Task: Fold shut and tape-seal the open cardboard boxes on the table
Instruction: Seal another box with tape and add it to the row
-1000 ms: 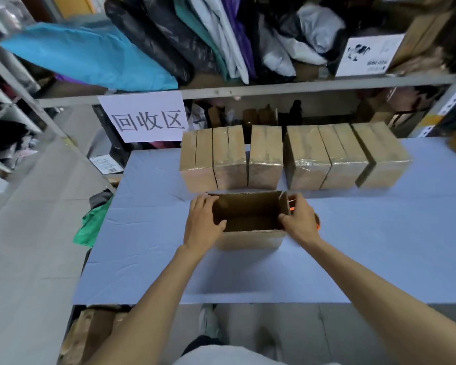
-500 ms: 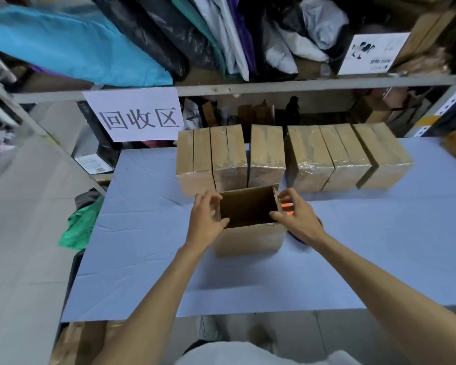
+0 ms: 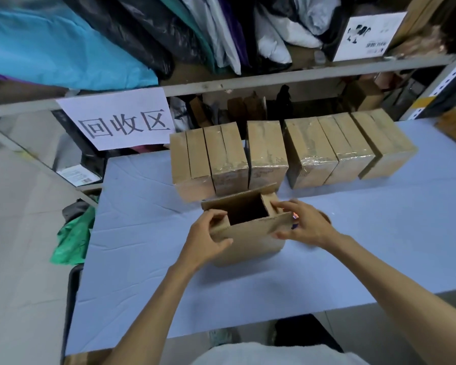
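Head view.

- Both forearms reached forward from the near edge of the worktop [image 3: 142,272], which was covered in pale blue, to one open box [image 3: 248,246].
- Left hand [image 3: 208,238]: grasping the box's left end. The thumb lay across the near wall and the fingers curled over the short left flap.
- Right hand [image 3: 304,225]: grasping the right end. The fingers were spread over the short right flap, pressing it inward, and the thumb sat against the near wall's corner. This hand was slightly blurred.
- The open box stood around the middle of the worktop, turned a little askew. Its far long flap stood up and its near long flap leaned toward the person. The inside was dark and no contents were visible.
- A small red-and-dark item [image 3: 295,216] sat just behind the right hand. It was mostly hidden and I could not tell what it was.
- Closed boxes [image 3: 266,154]: six counted, in a row along the far edge of the worktop. Clear tape shone on most of them. The nearest ones sat just beyond the open box.
- One open box counted.
- One paper sign [image 3: 121,119] hung from the shelf [image 3: 248,80] behind the far left corner.
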Tool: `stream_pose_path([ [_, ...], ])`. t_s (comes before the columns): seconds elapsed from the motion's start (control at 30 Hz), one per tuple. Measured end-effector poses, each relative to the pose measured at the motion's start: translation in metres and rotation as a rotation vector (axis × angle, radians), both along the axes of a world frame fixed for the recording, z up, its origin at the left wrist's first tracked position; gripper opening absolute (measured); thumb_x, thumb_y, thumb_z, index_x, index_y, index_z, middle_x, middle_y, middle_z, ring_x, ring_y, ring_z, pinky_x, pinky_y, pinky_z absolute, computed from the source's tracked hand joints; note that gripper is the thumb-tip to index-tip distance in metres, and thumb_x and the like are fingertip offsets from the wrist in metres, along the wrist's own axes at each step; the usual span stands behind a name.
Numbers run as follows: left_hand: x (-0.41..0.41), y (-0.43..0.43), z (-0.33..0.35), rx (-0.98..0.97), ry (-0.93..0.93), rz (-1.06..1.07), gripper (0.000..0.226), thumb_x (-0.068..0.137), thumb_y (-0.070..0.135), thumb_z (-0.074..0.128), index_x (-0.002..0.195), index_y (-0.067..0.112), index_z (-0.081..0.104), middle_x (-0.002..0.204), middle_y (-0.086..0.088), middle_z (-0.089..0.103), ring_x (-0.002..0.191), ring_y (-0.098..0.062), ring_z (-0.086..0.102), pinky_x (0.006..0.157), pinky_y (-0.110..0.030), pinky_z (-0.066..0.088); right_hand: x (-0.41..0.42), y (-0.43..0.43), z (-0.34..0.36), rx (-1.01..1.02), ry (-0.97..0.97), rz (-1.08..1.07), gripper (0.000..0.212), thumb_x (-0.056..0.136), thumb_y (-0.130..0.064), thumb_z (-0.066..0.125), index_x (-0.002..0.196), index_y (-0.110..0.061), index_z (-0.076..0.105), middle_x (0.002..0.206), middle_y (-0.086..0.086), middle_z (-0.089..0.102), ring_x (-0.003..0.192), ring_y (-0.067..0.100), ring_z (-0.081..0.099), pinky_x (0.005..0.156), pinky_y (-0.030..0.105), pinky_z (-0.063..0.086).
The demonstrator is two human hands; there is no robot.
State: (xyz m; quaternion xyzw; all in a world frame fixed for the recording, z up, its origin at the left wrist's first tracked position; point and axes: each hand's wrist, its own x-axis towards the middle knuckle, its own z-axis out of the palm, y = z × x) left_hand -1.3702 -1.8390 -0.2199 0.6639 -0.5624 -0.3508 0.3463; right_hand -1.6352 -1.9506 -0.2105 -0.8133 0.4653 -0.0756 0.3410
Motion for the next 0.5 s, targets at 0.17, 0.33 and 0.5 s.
stream_pose_path([
  [0.17, 0.001, 0.008, -0.009, -0.069, 0.013, 0.220, 0.044, 0.070, 0.022, 0.087, 0.106, 0.022, 0.062, 0.106, 0.011, 0.059, 0.104, 0.000, 0.056, 0.088, -0.010, 0.044, 0.005, -0.011, -0.004, 0.006, -0.001, 0.023, 0.052, 0.078, -0.056, 0.069, 0.126, -0.038, 0.060, 0.107, -0.008, 0.051, 0.092, 0.010, 0.056, 0.074, 0.020, 0.045],
  [0.33, -0.010, 0.010, -0.011, -0.079, 0.130, 0.329, 0.022, 0.083, 0.012, 0.074, 0.101, 0.020, 0.064, 0.108, 0.006, 0.061, 0.106, 0.008, 0.054, 0.081, -0.005, 0.044, 0.004, -0.020, -0.005, 0.039, -0.058, 0.004, 0.041, 0.074, -0.060, 0.070, 0.111, -0.044, 0.065, 0.100, -0.006, 0.055, 0.086, 0.006, 0.057, 0.071, 0.015, 0.041],
  [0.5, -0.014, 0.004, -0.015, -0.048, 0.144, 0.415, 0.058, 0.078, 0.005, 0.078, 0.122, 0.027, 0.047, 0.104, 0.003, 0.061, 0.100, -0.003, 0.059, 0.082, -0.012, 0.050, 0.010, -0.020, -0.010, 0.067, -0.168, -0.074, 0.044, 0.066, -0.048, 0.084, 0.104, -0.032, 0.070, 0.089, -0.002, 0.056, 0.079, 0.013, 0.059, 0.074, 0.035, 0.051],
])
